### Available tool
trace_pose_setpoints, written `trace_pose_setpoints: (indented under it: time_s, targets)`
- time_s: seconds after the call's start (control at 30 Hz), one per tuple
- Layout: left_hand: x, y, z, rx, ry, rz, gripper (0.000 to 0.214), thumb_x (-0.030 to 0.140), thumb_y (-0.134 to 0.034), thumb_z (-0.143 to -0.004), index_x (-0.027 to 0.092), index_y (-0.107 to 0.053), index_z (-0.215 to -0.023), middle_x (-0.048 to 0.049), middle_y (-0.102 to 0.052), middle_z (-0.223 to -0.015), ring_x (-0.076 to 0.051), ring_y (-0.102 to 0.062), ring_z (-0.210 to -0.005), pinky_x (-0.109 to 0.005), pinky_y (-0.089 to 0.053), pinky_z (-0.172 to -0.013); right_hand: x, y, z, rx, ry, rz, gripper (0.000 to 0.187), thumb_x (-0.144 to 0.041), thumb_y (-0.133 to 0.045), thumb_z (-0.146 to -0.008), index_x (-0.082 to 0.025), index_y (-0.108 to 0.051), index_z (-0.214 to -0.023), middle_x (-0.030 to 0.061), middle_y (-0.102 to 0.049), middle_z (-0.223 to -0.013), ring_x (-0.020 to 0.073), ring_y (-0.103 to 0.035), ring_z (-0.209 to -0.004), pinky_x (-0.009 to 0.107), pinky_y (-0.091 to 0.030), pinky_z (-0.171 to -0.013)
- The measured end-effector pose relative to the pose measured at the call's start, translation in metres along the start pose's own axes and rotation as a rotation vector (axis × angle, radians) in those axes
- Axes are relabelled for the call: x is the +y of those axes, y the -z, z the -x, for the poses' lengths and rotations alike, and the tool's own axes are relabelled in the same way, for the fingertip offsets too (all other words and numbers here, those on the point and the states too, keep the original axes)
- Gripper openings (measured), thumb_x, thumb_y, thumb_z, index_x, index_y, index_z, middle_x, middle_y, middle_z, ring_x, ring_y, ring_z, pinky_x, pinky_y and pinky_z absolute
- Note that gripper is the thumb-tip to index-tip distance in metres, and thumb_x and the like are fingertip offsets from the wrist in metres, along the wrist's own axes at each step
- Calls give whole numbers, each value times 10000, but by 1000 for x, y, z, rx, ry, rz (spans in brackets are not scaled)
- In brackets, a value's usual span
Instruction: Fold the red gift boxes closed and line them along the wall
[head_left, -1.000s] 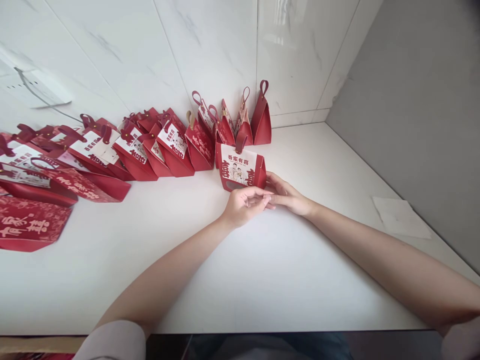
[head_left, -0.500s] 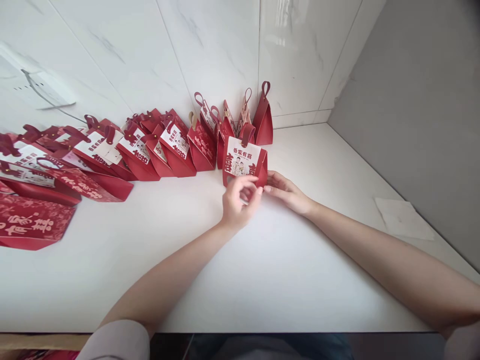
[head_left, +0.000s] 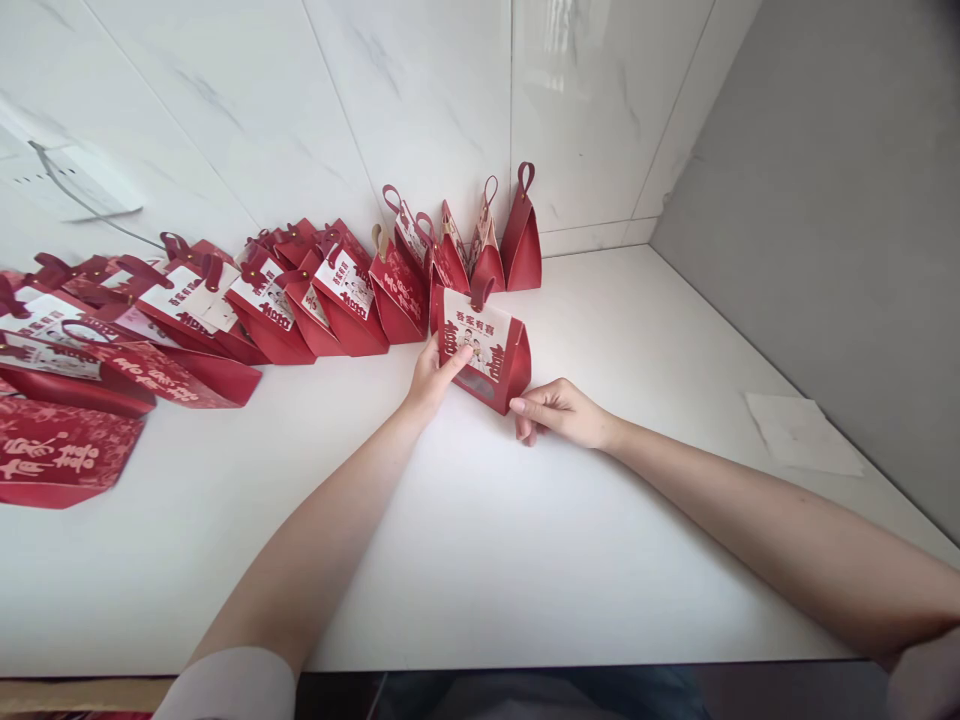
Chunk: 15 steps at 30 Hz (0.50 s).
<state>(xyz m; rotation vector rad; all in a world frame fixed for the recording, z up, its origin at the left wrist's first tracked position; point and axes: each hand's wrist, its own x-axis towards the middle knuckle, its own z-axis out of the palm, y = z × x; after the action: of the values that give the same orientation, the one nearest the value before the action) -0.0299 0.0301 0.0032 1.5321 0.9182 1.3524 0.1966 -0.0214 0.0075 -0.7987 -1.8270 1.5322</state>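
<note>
A small red gift box (head_left: 484, 335) with a sloped front, a white printed panel, a clear window low down and a dark red strap loop on top stands tilted on the white table. My left hand (head_left: 433, 378) is closed round its left side, thumb lying across the front panel. At the box's lower right corner, my right hand (head_left: 559, 412) has its fingers curled and its thumb and forefinger closed on the edge. Just behind the box are several upright red gift boxes (head_left: 521, 245) with strap loops.
Many more red gift boxes (head_left: 270, 300) run in a row leftward along the marble-patterned wall (head_left: 427, 90). A folded white paper (head_left: 802, 433) lies on the table (head_left: 480, 570) at the right, near a grey panel (head_left: 817, 220). A cable hangs from the socket plate (head_left: 82, 180).
My left hand has moved from the box's front to grip its left side. The box has come slightly nearer and turned. My right hand has shifted toward me along its right corner.
</note>
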Motion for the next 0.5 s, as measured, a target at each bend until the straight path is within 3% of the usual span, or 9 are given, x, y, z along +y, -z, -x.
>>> trace_pose_setpoints:
  time_s: [0.1, 0.2, 0.5]
  targets:
    - [3, -4, 3, -90, -9, -7, 594, 408, -756, -763, 225, -524, -1278, -85, -627, -1281, -265, -578, -1214, -425, -440, -1068, -1, 1, -2, -41, -46, -10, 540, -599, -534, -899, -138, -713, -682, 51, -681, -600, 136, -638, -566, 238, -446, -546]
    - [5, -5, 4, -131, -5, -35, 572, 392, -771, -748, 212, -539, -1239, -89, -651, -1235, -264, -607, -1166, -426, -465, -1038, -1, 5, -4, -42, -49, -26, 562, -613, -533, -891, -142, -714, -645, 66, -708, -635, 141, -656, -590, 236, -471, -552]
    - [13, -10, 8, -48, 54, -79, 555, 430, -798, -704, 166, -558, -1129, -110, -701, -1061, -263, -680, -966, -381, -566, -797, 1, 9, -4, -36, -49, -92, 582, -607, -530, -898, -140, -697, -592, 62, -696, -593, 137, -651, -557, 238, -506, -564]
